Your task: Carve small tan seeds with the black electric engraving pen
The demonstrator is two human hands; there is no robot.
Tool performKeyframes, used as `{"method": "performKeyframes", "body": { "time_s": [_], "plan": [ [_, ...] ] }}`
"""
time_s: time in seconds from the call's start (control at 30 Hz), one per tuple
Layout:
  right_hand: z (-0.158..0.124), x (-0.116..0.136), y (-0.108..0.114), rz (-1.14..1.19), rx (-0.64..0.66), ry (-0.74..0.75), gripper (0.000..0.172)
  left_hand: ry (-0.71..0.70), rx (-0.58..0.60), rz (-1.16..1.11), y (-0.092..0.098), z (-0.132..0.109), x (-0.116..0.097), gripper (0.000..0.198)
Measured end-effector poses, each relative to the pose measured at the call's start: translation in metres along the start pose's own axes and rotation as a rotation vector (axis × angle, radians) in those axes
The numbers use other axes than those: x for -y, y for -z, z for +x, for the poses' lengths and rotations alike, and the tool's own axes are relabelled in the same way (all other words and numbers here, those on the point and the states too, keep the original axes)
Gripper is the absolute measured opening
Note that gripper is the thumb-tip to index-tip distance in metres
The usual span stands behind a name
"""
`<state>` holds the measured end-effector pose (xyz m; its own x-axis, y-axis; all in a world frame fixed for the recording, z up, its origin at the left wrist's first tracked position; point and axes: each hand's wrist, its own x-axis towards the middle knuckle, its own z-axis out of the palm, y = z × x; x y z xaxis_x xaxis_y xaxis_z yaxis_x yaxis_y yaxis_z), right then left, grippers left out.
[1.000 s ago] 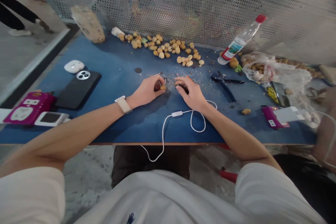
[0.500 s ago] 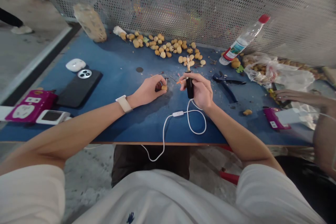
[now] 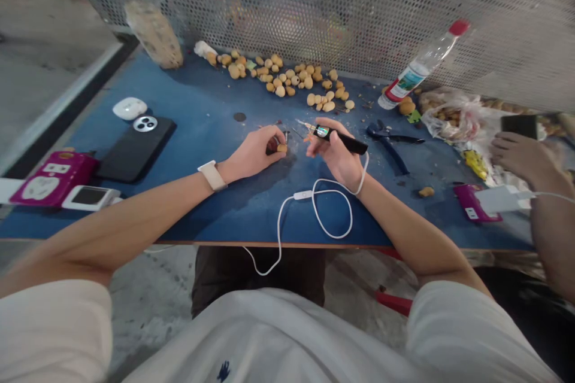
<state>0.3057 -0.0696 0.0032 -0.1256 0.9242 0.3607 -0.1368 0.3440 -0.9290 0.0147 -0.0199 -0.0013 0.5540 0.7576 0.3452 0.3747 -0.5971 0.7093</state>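
Observation:
On the near side of the blue table, my left hand (image 3: 259, 151) is closed around a small tan gourd (image 3: 281, 148), whose end shows between thumb and fingers. My right hand (image 3: 338, 158) holds a black soldering iron (image 3: 345, 140), its metal tip slanting left toward the gourd but apart from it. A bit of orange shows by the right fingertips; I cannot make out what it is. From the iron's rear end, a white cable (image 3: 332, 233) with an inline switch loops down over the table edge. Thin tools, partly hidden, lie between the hands.
Many small gourds (image 3: 281, 91) lie along the mesh panel. Blue-handled pliers (image 3: 390, 143) and a plastic bottle (image 3: 411, 79) are at right. A phone (image 3: 137, 152) and magenta power adapter (image 3: 56, 176) sit left. Another person's hand (image 3: 516, 152) holds a dark phone at far right.
My right hand has tipped the soldering iron from upright to nearly level, its tip now toward the left. My left hand stays on the gourd. The other person's hand has lifted a dark phone.

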Motion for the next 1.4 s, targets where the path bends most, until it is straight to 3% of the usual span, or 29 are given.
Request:
{"method": "performKeyframes", "body": {
  "time_s": [0.07,0.23,0.4,0.7,0.93,1.4],
  "plan": [
    [-0.001,-0.001,0.0,-0.007,-0.045,-0.024,0.07,0.018,0.01,0.0,0.001,0.0,-0.001,0.019],
    [-0.002,-0.001,0.007,-0.108,-0.044,-0.152,0.088,0.005,0.005,0.027,0.001,0.0,-0.002,0.02],
    [0.002,-0.001,0.006,-0.013,0.011,-0.251,0.078,-0.039,-0.006,0.047,0.001,-0.002,-0.001,0.016],
    [0.002,0.004,0.01,-0.312,0.103,-0.088,0.042,-0.082,-0.024,0.059,0.001,-0.002,-0.002,0.013],
    [-0.001,0.003,0.005,-0.43,0.11,-0.043,0.034,-0.097,-0.015,0.048,0.003,-0.003,-0.003,0.014],
    [-0.002,0.009,0.001,-0.447,0.099,-0.031,0.026,-0.119,-0.021,0.064,0.001,-0.002,-0.001,0.013]
  ]
}}
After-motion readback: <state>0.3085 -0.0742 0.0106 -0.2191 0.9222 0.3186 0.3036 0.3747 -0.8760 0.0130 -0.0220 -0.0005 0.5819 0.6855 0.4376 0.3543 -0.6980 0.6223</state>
